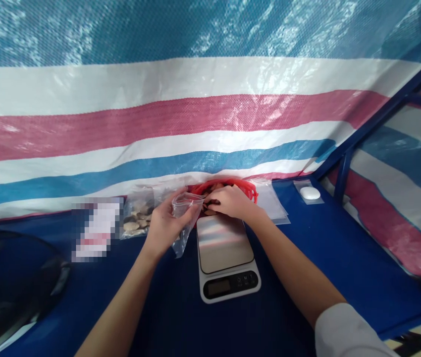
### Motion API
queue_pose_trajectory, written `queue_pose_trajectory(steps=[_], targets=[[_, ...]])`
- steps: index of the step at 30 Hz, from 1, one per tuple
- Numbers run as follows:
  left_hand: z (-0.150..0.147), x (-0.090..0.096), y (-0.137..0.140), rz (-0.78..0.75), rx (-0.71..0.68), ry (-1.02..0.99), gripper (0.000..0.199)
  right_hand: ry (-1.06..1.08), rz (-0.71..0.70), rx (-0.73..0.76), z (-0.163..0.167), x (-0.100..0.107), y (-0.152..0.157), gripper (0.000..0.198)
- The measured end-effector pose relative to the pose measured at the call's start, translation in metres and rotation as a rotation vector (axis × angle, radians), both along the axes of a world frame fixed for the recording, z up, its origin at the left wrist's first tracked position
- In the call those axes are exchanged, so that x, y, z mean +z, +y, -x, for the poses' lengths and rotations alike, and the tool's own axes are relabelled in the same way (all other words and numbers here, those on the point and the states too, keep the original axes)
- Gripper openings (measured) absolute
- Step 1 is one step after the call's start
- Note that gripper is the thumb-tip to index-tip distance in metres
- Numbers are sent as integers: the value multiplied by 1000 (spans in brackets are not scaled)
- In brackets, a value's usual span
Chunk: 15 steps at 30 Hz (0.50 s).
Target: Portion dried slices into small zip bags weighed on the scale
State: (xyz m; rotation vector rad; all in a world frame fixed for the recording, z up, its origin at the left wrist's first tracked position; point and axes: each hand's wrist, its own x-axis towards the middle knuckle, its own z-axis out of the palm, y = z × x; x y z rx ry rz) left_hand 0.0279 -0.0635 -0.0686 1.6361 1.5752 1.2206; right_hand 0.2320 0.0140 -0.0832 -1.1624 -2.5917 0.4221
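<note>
My left hand (168, 223) is closed on a clear zip bag (184, 238), its mouth turned toward the right. Beside it my right hand (229, 201) reaches into a red plastic basket (249, 188) of flat brown pieces (210, 210). Its fingers are curled about some of these pieces, and the fingertips are partly hidden. Just in front of the basket lies a white kitchen scale (225, 248) with a shiny plate; its display looks dark.
Filled clear bags of brown slices (136, 220) lie left of my left hand, near a blurred-out label (97, 230). Flat clear bags (272, 203) and a white oval object (310, 193) are to the right. A black round object (13, 287) stands at left. Striped sheeting (195, 114) hangs behind the blue table (325, 258).
</note>
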Motion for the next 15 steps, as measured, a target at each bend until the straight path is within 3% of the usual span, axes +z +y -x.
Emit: queue_pose_trajectory(steps=[15], targets=[[4,-4,2,31,5,-6,75,-93,-78,-2,10,-6,-2,24]])
